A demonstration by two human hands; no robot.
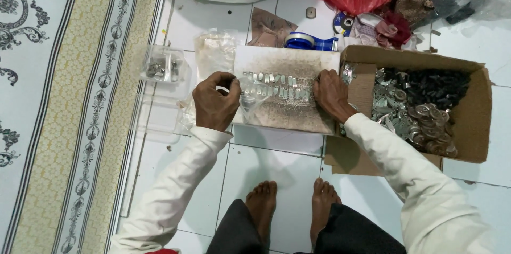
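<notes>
I see left hand (215, 106) pinching bag (254, 99), right hand (331, 94) flat on clips (277, 85) — rows laid (two), box (468, 126) full.

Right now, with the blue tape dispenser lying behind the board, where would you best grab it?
Probably by the blue handle end of the tape dispenser, from above. It lies flat on the tiled floor past the board, and that end tapers narrower than the bulky roll end at left. Both hands are busy elsewhere.
</notes>
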